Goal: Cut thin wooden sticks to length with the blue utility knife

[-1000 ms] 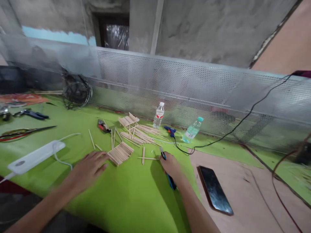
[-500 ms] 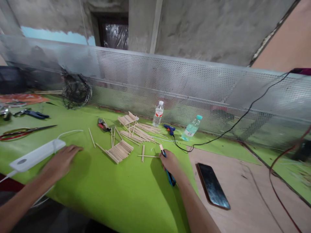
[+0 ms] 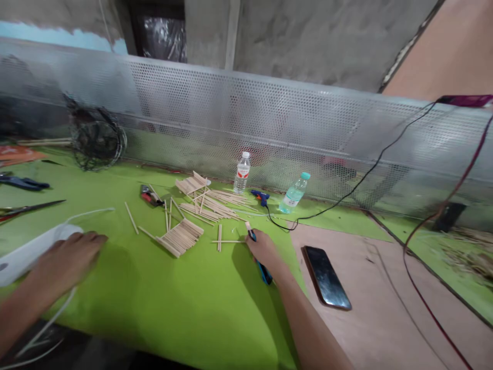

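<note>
My right hand (image 3: pixel 264 249) is closed around a blue and black utility knife (image 3: pixel 263 271), its pale tip showing past the fingers. Beside it, a thin wooden stick (image 3: pixel 231 241) runs under or against the fingers and crosses two short upright sticks (image 3: pixel 219 238). My left hand (image 3: pixel 73 257) is palm down at the white power strip (image 3: pixel 23 252), fingers loosely extended and slightly blurred, holding nothing that I can see. Between the hands lies a small panel of joined sticks (image 3: pixel 181 237). A second stick piece (image 3: pixel 192 183) rests behind it, next to a loose pile of sticks (image 3: pixel 221 206).
A blue glue gun (image 3: pixel 261 196) with a black cord lies near a clear bottle (image 3: pixel 242 173) and a green-capped bottle (image 3: pixel 295 194). A phone (image 3: pixel 327 277) is at right. Pliers (image 3: pixel 151 196), scissors (image 3: pixel 31 208) and wire coils (image 3: pixel 96 139) stand left. Perforated metal sheet (image 3: pixel 269 123) borders the back.
The view has shifted right, so most things sit farther left. My left hand has moved back over the power strip. My right hand still grips the utility knife by the crossed sticks.
</note>
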`<act>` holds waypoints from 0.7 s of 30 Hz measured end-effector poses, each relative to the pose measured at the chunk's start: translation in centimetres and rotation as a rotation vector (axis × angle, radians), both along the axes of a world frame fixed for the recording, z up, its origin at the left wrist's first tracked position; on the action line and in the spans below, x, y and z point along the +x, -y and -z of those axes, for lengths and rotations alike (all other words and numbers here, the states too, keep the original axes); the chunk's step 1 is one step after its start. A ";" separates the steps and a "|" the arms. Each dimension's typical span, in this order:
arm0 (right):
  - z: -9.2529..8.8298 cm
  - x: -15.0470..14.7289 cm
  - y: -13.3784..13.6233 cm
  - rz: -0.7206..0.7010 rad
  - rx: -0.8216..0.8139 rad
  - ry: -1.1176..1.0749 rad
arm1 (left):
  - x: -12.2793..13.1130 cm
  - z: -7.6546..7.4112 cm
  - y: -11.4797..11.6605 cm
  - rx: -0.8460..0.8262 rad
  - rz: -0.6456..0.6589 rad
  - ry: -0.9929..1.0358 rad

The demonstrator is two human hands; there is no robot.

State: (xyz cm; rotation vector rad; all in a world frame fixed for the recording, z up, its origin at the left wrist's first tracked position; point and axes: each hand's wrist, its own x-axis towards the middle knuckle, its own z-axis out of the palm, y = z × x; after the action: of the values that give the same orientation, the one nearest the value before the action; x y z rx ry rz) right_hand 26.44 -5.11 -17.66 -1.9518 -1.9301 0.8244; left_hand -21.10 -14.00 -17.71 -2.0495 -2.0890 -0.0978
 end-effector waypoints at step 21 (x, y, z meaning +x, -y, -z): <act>-4.6 12.5 1.2 0.524 0.118 0.179 | 28.5 4.2 -8.0 -0.093 0.959 0.380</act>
State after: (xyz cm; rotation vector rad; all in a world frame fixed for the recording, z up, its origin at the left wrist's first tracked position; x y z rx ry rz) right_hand 38.92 -6.28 -13.08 -2.3584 -1.3940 0.3941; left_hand 7.41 -6.02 -21.87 -3.0808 -1.0552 -0.5729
